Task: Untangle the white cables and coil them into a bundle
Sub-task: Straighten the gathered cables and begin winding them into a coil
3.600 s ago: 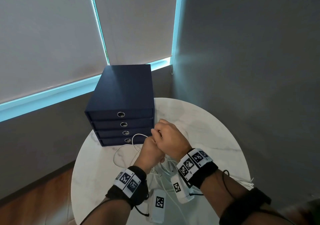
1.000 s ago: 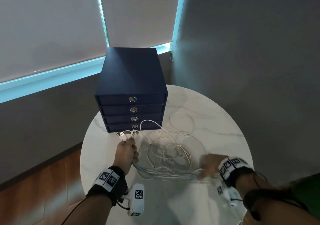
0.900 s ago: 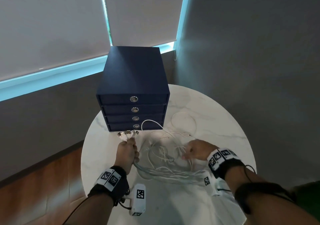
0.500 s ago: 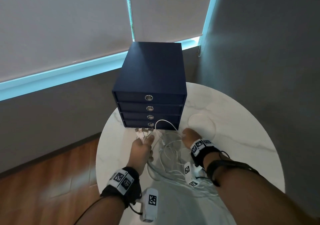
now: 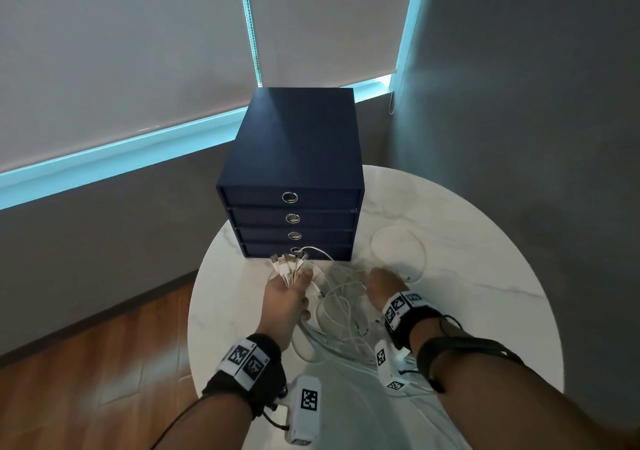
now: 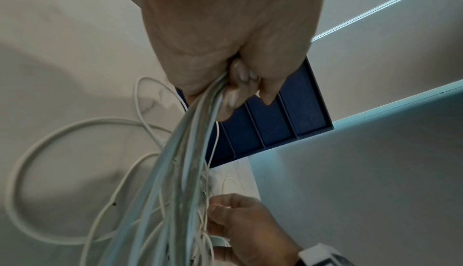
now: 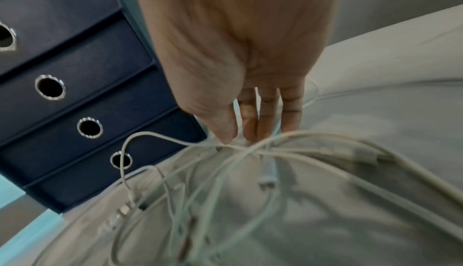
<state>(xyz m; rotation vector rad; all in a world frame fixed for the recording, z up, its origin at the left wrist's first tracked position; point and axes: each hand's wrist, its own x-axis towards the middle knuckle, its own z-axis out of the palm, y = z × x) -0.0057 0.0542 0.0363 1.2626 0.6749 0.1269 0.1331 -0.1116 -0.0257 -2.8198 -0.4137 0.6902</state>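
Several white cables (image 5: 341, 311) lie in a loose tangle on the round marble table (image 5: 467, 276), in front of the drawer box. My left hand (image 5: 298, 276) grips a bunch of them in its fist, and their plug ends (image 5: 287, 264) fan out above the thumb. In the left wrist view the gripped strands (image 6: 180, 171) hang down from the left hand (image 6: 235, 84). My right hand (image 5: 382, 283) reaches down into the tangle just to the right. Its thumb and fingertips (image 7: 248, 133) pinch thin strands of the cables (image 7: 275, 171) at the table top.
A dark blue drawer box (image 5: 298, 159) with ring pulls stands at the table's back, close behind both hands. A white round disc (image 5: 398, 249) lies right of it, beyond the right hand. Grey walls and window blinds stand behind; wood floor lies to the left.
My right hand has come in from the table's right side to the tangle beside the left hand. The left hand has kept its grip on the plug ends.
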